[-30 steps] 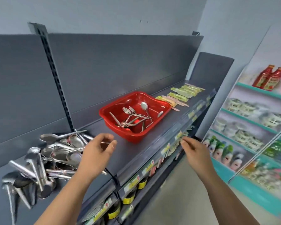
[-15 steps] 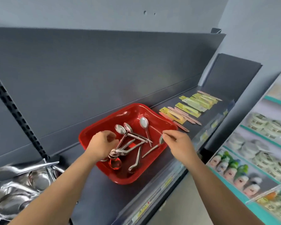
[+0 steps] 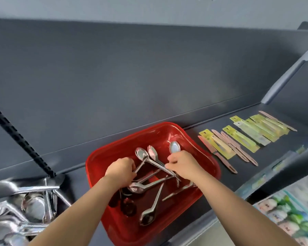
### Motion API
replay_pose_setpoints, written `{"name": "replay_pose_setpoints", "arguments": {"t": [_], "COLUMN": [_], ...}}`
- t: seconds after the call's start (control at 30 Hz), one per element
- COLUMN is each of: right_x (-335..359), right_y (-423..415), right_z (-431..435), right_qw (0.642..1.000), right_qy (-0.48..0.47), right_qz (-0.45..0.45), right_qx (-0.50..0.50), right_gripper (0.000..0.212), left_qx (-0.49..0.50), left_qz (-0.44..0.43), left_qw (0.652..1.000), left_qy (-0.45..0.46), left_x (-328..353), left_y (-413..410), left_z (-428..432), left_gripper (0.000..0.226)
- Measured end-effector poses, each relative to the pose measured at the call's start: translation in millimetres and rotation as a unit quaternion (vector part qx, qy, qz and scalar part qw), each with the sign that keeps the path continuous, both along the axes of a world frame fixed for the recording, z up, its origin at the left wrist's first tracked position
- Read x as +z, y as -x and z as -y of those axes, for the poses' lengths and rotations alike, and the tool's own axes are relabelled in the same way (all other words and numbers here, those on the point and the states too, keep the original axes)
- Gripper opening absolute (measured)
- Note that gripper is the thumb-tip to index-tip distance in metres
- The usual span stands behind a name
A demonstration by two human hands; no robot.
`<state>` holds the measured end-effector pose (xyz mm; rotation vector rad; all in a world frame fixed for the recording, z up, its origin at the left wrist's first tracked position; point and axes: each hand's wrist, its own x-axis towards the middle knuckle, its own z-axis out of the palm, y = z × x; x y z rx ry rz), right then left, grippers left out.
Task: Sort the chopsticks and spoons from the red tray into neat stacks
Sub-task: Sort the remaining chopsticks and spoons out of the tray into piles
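Observation:
A red tray [image 3: 114, 155] sits on the dark grey shelf and holds several loose metal spoons [image 3: 149, 187]. My left hand [image 3: 121, 170] is inside the tray, its fingers closed around spoon handles at the left of the pile. Over the tray's middle, my right hand [image 3: 182, 165] has curled fingers pinching the handle of a spoon [image 3: 174, 147] whose bowl points to the back. Packaged chopsticks [image 3: 247, 137] in yellow-green and pink wrappers lie in rows on the shelf to the right of the tray.
A heap of sorted metal spoons [image 3: 25, 206] lies on the shelf at the far left, beside a black slotted upright [image 3: 20, 139]. The shelf's back panel [image 3: 149, 77] rises just behind the tray. Lower shelves with bottled goods [image 3: 288, 215] show at the bottom right.
The view has swung right from the spoon heap to the tray. Both hands have moved forward into the tray and closed on spoon handles.

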<state>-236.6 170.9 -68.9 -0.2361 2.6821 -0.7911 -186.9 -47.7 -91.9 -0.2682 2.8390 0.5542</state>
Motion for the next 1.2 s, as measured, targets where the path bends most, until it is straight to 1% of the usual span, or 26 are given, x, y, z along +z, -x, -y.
{"name": "replay_pose_setpoints", "arguments": {"t": [0.07,0.13,0.2,0.27,0.3,0.37,0.43,0.5,0.57,0.6,0.7,0.77,0.83,0.9,0.93,0.97,1.07,1.1,1.2], "right_x": [-4.3,-5.6,-6.4,-8.8,-10.3,-13.2,-14.5,-13.1,-9.5,-6.9,2.1,6.5,8.0,12.6,14.0,14.5,11.5,10.3,4.7], "right_y": [12.3,24.2,33.9,42.4,45.3,50.8,54.8,57.2,59.3,60.6,62.6,63.6,63.8,62.2,61.2,59.7,55.5,53.5,49.1], "right_z": [7.7,13.9,18.8,20.9,21.2,20.7,19.1,17.1,14.2,12.2,2.2,-7.1,-16.1,-22.3,-25.1,-27.4,-33.8,-35.2,-36.5], "right_qw": [0.998,0.992,0.985,0.980,0.978,0.972,0.971,0.970,0.970,0.974,0.976,0.972,0.961,0.937,0.927,0.927,0.954,0.957,0.961], "right_qy": [-0.044,-0.098,-0.128,-0.128,-0.129,-0.130,-0.119,-0.106,-0.098,-0.071,0.053,0.114,0.157,0.194,0.205,0.208,0.172,0.163,0.137], "right_qz": [0.021,0.022,0.027,0.047,0.057,0.070,0.076,0.082,0.083,0.098,0.169,0.189,0.226,0.292,0.312,0.312,0.242,0.229,0.222], "right_qx": [0.041,0.078,0.113,0.144,0.156,0.182,0.193,0.202,0.204,0.193,0.130,0.083,0.036,-0.014,-0.023,-0.018,0.048,0.069,0.097], "right_gripper": [0.041,0.043,0.035,0.022,0.021,0.032,0.038,0.040,0.034,0.030,0.022,0.022,0.027,0.029,0.029,0.028,0.010,0.005,0.018], "left_qx": [0.024,0.060,0.081,0.094,0.100,0.113,0.128,0.133,0.119,0.111,0.109,0.121,0.122,0.108,0.106,0.107,0.097,0.096,0.137], "left_qz": [-0.010,-0.034,-0.066,-0.104,-0.129,-0.204,-0.273,-0.295,-0.268,-0.245,-0.150,-0.102,-0.061,-0.028,-0.017,-0.010,-0.001,-0.003,-0.043], "left_qw": [1.000,0.997,0.994,0.987,0.982,0.964,0.940,0.929,0.941,0.950,0.975,0.981,0.985,0.991,0.992,0.992,0.994,0.995,0.988], "left_qy": [-0.003,-0.017,-0.036,-0.074,-0.095,-0.129,-0.162,-0.178,-0.168,-0.158,-0.125,-0.114,-0.103,-0.070,-0.063,-0.062,-0.040,-0.035,-0.050], "left_x": [0.7,3.7,7.6,13.2,16.3,24.2,34.0,41.8,43.7,41.9,29.7,20.4,13.8,9.6,8.0,6.5,2.9,2.4,4.6], "left_y": [-2.7,-6.3,-9.4,-12.3,-13.8,-15.8,-16.6,-16.8,-16.7,-16.4,-13.7,-11.6,-9.0,-5.2,-3.3,-1.4,3.2,3.2,-0.1], "left_z": [1.7,3.6,5.1,5.9,5.5,4.2,1.7,-2.8,-9.7,-14.0,-25.6,-30.7,-35.1,-38.5,-39.7,-40.8,-42.6,-42.5,-36.7], "left_gripper": [0.013,0.011,0.006,0.002,0.006,0.011,0.015,0.020,0.022,0.023,0.024,0.031,0.039,0.042,0.043,0.041,0.031,0.029,0.038]}}
